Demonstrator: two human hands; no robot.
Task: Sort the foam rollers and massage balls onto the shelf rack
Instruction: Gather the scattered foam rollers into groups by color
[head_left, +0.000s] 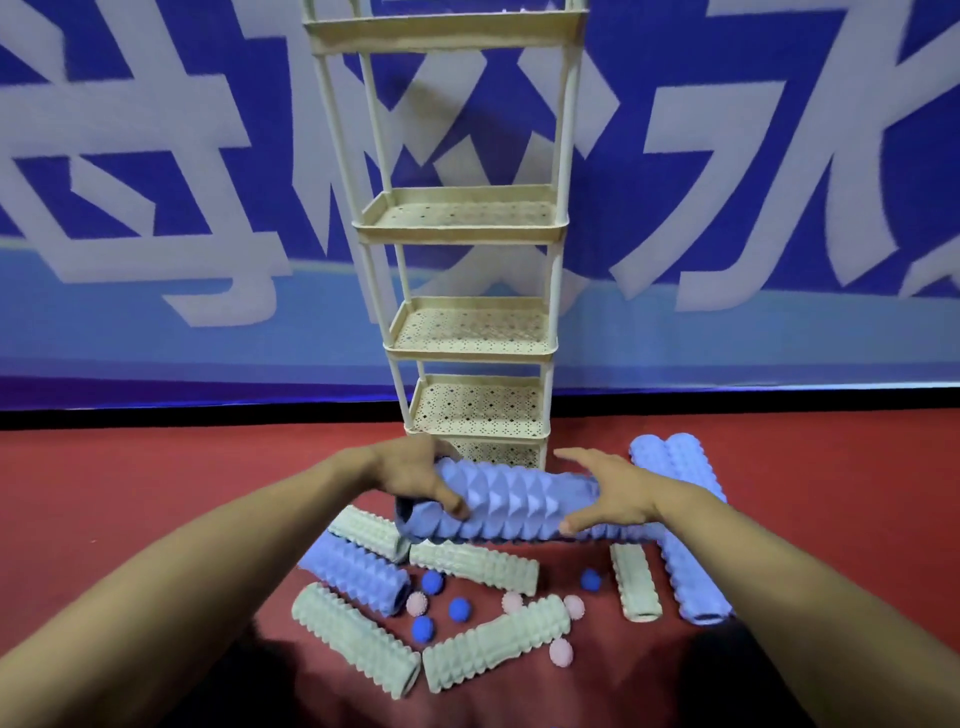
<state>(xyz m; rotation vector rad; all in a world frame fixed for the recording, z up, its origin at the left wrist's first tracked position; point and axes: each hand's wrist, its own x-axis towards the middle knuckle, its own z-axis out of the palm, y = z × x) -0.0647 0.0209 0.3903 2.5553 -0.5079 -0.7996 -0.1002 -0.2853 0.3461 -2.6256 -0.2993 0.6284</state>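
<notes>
Head view: both hands hold a blue foam roller (511, 501) level above the red floor (130, 493), at 6 o'clock of the cream shelf rack (470, 332). The left hand (415, 475) curls round its left end, thumb in front; the right hand (610, 491) clasps its right part. At 6 o'clock of the held roller lie pale green rollers (475, 566), another blue roller (358, 577), and small blue balls (458, 609) and pink balls (561, 652). Two long blue rollers (685, 525) lie at 3 o'clock.
</notes>
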